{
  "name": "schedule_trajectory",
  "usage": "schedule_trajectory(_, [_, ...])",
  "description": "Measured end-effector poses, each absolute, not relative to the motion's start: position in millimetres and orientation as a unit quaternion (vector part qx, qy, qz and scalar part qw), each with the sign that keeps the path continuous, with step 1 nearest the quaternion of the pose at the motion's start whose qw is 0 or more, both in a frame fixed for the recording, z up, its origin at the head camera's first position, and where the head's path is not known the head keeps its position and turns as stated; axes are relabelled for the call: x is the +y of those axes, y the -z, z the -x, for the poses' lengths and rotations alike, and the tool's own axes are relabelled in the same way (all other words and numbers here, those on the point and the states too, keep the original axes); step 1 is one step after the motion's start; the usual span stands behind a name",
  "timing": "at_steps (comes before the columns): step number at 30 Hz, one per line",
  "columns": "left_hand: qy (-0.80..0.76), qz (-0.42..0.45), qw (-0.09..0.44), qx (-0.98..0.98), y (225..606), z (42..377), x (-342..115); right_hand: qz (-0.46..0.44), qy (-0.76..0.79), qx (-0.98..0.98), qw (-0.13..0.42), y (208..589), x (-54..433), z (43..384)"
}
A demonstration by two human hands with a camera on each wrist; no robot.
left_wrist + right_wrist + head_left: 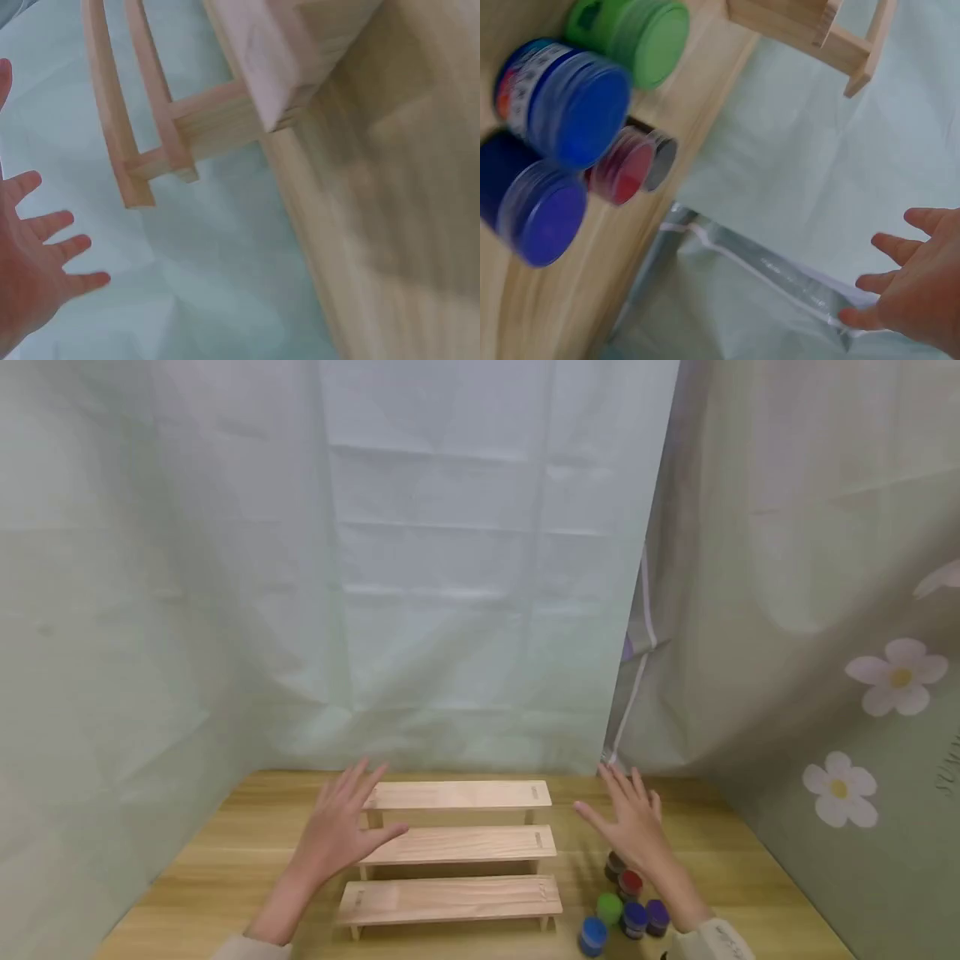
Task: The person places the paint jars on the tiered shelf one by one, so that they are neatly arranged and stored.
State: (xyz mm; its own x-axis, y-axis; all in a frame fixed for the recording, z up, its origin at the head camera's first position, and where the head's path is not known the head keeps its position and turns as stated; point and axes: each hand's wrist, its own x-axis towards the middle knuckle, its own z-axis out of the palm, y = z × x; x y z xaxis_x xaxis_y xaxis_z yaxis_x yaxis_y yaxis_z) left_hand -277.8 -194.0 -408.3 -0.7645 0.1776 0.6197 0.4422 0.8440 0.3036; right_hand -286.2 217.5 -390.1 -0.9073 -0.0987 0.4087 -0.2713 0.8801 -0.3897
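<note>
A pale wooden rack with three stepped shelves (450,900) stands in the middle of the table. My left hand (341,827) is raised at the rack's left side, fingers spread and holding nothing. On the other side my right hand (630,822) is lifted, its fingers spread too, with nothing in it. Below and beside the right hand stand several small paint jars: a green jar (608,908), a blue jar (592,935), a dark blue jar (633,919), a purple jar (657,917), a red jar (630,884) and a dark jar (615,865), partly covered by the wrist.
The wood-grain table (225,860) ends at a pale hanging curtain (450,652) behind the rack. Curtains also close off both sides; the right one (750,693) carries white flowers. A gap with a white cord (633,693) runs between the back and right curtains.
</note>
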Motion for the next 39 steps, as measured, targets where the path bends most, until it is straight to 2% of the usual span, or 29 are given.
schedule_trajectory(4, [0.265, 0.178, 0.298, -0.900, 415.2, 268.7, -201.8, -0.098, -0.230, -0.946, 0.204, 391.1, 225.1, 281.7])
schedule_trajectory(10, [0.303, 0.159, 0.278, -0.898, 426.4, 250.4, -210.3, -0.101, -0.255, -0.943, 0.190, 397.8, 236.4, 273.5])
schedule_trajectory(14, [0.355, 0.135, 0.221, -0.898, 433.8, 238.4, -213.4, -0.099, -0.288, -0.938, 0.168, 402.4, 243.7, 269.7])
schedule_trajectory(21, [0.409, 0.069, 0.085, -0.906, 448.2, 225.2, -224.0, -0.106, -0.335, -0.927, 0.131, 410.3, 258.3, 263.7])
schedule_trajectory(26, [0.407, 0.051, 0.020, -0.912, 458.1, 221.4, -228.9, -0.105, -0.354, -0.923, 0.110, 418.1, 274.0, 257.9])
schedule_trajectory(32, [0.403, 0.046, -0.030, -0.913, 464.2, 219.9, -228.9, -0.082, -0.364, -0.925, 0.073, 426.2, 286.9, 250.9])
schedule_trajectory(39, [0.415, 0.095, -0.042, -0.904, 469.5, 219.6, -234.0, -0.060, -0.423, -0.904, 0.013, 439.7, 298.3, 247.5])
